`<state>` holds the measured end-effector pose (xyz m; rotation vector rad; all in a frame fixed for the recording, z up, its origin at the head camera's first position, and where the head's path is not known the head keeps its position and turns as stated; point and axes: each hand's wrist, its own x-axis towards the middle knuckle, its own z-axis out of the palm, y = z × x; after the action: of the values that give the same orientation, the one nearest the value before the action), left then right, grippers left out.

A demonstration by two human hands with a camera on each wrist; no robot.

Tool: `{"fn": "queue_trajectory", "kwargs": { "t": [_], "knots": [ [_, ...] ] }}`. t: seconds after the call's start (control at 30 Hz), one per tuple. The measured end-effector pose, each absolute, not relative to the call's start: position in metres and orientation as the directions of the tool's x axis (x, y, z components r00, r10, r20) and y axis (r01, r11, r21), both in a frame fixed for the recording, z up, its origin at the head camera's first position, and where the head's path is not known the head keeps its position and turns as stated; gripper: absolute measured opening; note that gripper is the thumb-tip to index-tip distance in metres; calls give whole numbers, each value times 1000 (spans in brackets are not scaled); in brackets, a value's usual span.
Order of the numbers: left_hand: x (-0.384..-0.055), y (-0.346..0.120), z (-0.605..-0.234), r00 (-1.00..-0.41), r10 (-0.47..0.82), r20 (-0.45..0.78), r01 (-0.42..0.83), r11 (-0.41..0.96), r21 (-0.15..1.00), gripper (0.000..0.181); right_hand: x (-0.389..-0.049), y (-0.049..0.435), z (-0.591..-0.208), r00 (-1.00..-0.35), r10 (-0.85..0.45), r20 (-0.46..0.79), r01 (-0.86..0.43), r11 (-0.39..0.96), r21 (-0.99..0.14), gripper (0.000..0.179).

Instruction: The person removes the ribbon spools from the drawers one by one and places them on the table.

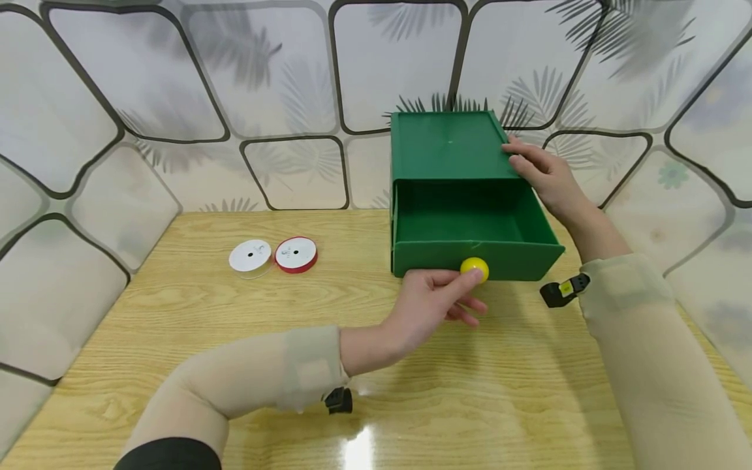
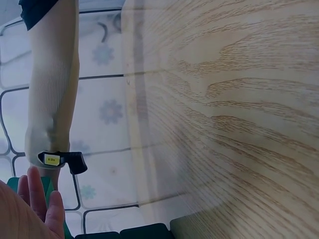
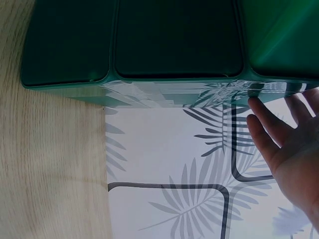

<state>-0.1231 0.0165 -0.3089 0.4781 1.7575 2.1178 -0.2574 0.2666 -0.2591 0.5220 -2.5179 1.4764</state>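
On the head view I've got a white spool (image 1: pixel 245 258) lying just left of a red-edged spool (image 1: pixel 292 257), both flat on the wood-grain worktop (image 1: pixel 158 307)! Behind them I'm seeing a pale wall covering (image 1: pixel 282 72), grey leaves scattered among dark, rounded outlines.

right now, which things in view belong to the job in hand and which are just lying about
In the job, it seems:
rectangular green box, right hand at its right edge
green drawer, standing open
round yellow knob on the drawer front, held by the left hand

Just lying about, it seems:
flat round white spool
flat round red-rimmed white spool beside it
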Motion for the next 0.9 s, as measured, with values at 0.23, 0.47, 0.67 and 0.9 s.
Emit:
{"fn": "queue_trajectory", "kwargs": {
  "t": [0.23, 0.47, 0.67, 0.9],
  "knots": [
    [-130, 18, -310, -888, 457, 56, -26, -171, 985, 30, -259, 269, -260, -927, -202, 316, -375, 459, -805, 47],
    [-142, 22, -311, -906, 420, 53, -11, -148, 989, 29, -259, 271, -258, -929, -212, 303, -367, 436, -822, 47],
    [-153, 24, -312, -917, 396, 53, -11, -160, 987, 30, -259, 272, -256, -928, -231, 292, -364, 399, -842, 46],
    [-168, 28, -311, -924, 376, 73, 8, -172, 985, 36, -258, 272, -254, -929, -232, 288, -361, 399, -843, 46]
  ]
}}
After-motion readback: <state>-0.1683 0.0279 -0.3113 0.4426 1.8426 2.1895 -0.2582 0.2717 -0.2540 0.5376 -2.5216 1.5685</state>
